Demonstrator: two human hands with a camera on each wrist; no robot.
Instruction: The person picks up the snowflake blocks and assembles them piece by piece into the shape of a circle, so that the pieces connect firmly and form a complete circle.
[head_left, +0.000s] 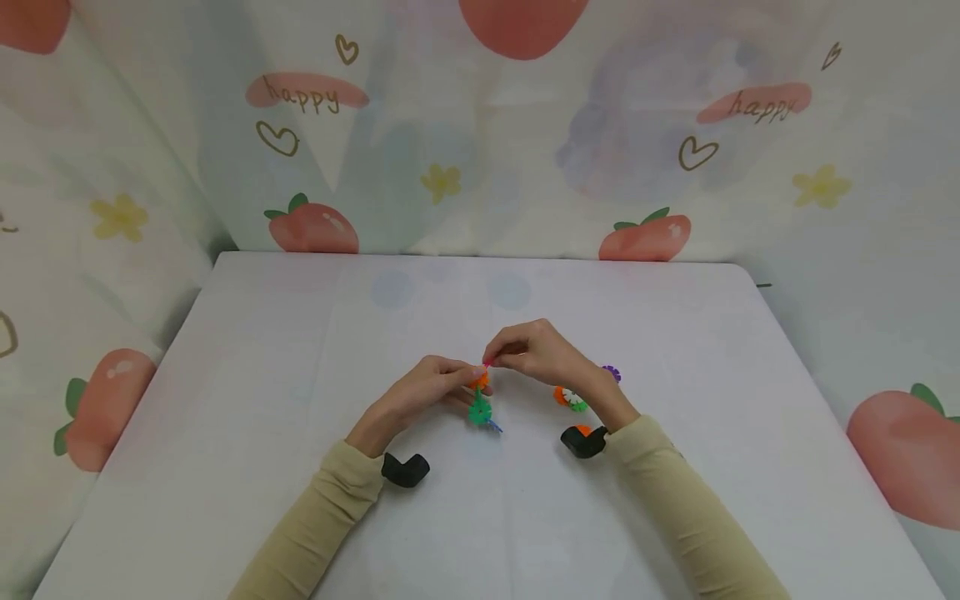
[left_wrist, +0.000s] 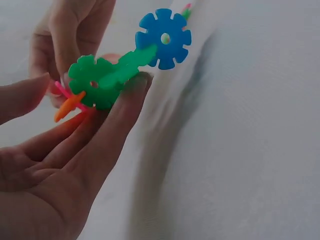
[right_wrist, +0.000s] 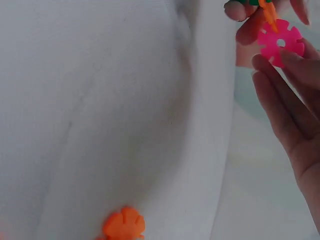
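Observation:
Notched plastic discs are joined in a chain: green discs (left_wrist: 92, 80), a blue disc (left_wrist: 165, 39) at one end and an orange disc (head_left: 480, 382). My left hand (head_left: 427, 385) holds this chain over the middle of the table, its fingers under the green part and the thumb near the orange disc. A pink disc (right_wrist: 281, 44) is pinched between the thumb and fingers of my right hand (head_left: 542, 352). The pink disc meets the orange one; how deeply their slots engage is hard to tell.
Beside my right wrist lie loose discs on the white table (head_left: 262, 333): a purple disc (head_left: 612, 372), a white disc (head_left: 572, 397), with orange and green ones touching it. Another orange disc (right_wrist: 125, 224) sits near the black wrist camera (head_left: 583, 442). A patterned curtain stands behind.

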